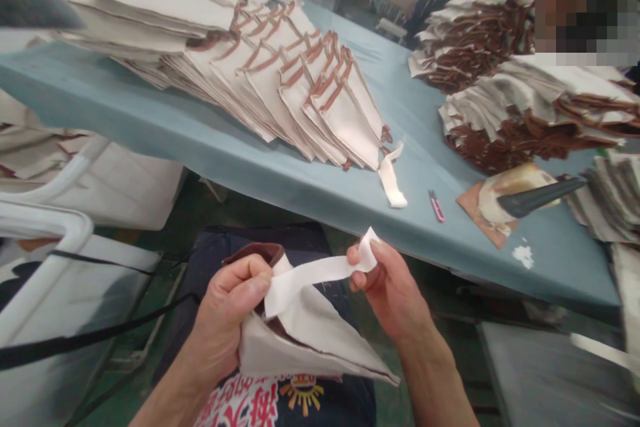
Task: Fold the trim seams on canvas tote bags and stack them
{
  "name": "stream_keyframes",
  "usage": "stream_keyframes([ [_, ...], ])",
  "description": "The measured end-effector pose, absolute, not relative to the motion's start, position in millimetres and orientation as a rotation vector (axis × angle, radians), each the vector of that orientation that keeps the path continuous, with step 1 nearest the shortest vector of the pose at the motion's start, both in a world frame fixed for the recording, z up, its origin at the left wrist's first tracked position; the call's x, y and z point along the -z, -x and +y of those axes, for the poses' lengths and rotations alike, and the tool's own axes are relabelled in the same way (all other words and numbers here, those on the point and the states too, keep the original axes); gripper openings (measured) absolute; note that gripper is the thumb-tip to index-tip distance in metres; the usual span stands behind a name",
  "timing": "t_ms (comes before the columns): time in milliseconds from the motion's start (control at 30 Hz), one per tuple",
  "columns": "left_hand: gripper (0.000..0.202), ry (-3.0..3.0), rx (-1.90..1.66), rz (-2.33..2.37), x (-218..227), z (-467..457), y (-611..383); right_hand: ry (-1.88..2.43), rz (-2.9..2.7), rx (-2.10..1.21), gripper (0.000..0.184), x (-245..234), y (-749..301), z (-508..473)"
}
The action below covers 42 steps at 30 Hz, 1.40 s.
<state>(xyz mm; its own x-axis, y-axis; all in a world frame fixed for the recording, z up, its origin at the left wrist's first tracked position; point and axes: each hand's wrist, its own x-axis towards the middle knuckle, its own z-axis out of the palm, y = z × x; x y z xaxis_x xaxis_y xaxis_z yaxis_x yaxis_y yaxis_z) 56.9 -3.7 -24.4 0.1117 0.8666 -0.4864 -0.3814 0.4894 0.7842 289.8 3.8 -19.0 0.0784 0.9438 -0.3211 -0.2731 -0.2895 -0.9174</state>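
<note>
Between left hand and right hand, white strip

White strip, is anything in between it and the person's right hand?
No, nothing visible is: the right hand already pinches one end of the white strip. The left hand grips the other end, together with the brown-trimmed cream cloth piece.
</note>
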Motion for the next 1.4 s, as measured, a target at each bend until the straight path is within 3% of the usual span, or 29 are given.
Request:
stream_keyframes([
  [133,0.039,-0.614,-0.974,1.236,6.0,-10.7,-54.4,1.766,-1.24,-1.159,0.054,45.2,-301.5,2.1],
  [333,0.034,-1.256,-0.775,1.167,-2.8,4.1,-29.7,2.047,-1.455,-0.869,0.018,49.7,-319.2,-5.0],
  [433,0.035,-1.459,-0.712,1.107,-3.6,17.0,-23.6,1.968,-1.541,-0.811,0.028,28.5,-313.5,-6.7],
  [600,0.036,-1.623,-0.602,1.117,-10.4,26.3,-25.0,1.089,-1.793,-1.332,0.044,3.2,-278.4,3.3],
  [667,0.037,-1.63,-0.599,1.141,-13.4,26.0,-26.5,0.932,-1.76,-1.413,0.054,7.8,-266.4,11.3],
  [800,0.04,-1.559,-0.643,1.152,-19.4,25.8,-32.6,0.877,-1.616,-1.51,0.07,17.0,-255.8,21.3],
  [1067,0.042,-1.521,-0.727,1.13,-21.7,30.6,-36.1,0.977,-1.373,-1.902,0.062,1.7,-249.5,20.4],
  [1233,0.055,-1.441,-0.758,1.103,-8.3,23.8,-29.2,1.045,-1.185,-2.044,0.069,8.0,-248.6,16.1],
  [1400,0.056,-1.377,-0.791,1.232,21.8,6.5,-9.8,1.063,-1.029,-2.009,0.076,31.1,-238.9,2.5],
])
